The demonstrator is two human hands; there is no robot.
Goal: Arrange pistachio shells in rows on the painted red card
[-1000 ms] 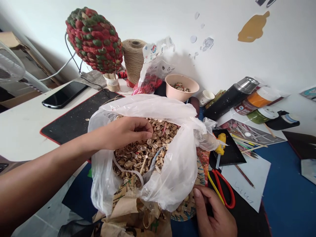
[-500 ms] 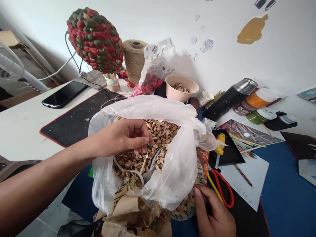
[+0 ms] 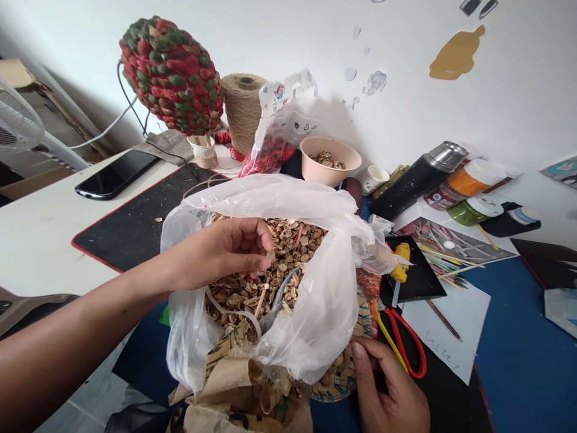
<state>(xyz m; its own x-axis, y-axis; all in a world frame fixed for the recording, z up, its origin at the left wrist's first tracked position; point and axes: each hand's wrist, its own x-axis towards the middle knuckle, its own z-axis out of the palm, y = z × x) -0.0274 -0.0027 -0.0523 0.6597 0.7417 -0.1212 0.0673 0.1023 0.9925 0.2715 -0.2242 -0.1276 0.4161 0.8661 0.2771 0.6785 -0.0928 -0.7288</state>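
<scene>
A white plastic bag (image 3: 324,300) stands wide with its rim rolled back, full of brown, pistachio-like nut shells (image 3: 234,294). Over these shells is my left hand (image 3: 229,249), its thumb and forefinger pinching a small pale shell (image 3: 270,255). A thin stick (image 3: 260,300) and a bluish plastic strip lie among the shells. My right hand (image 3: 390,385) is low at the right, beside the bag and the round woven mat (image 3: 336,391). Its thumb and forefinger meet at the tips; whatever they grip is hidden.
Behind the bag are a red-and-green shell-covered ball (image 3: 174,78), a twine spool (image 3: 243,114) and a pink bowl (image 3: 331,174). Red-handled scissors (image 3: 410,343), a yellow glue gun (image 3: 401,261) and a black flask (image 3: 419,180) are at the right. A brown paper bag (image 3: 225,409) sits in front.
My left hand has turned slightly, its fingers closing more tightly, and the pale shell shows more clearly at its fingertips. My right hand stays nearly the same. The view has shifted a little.
</scene>
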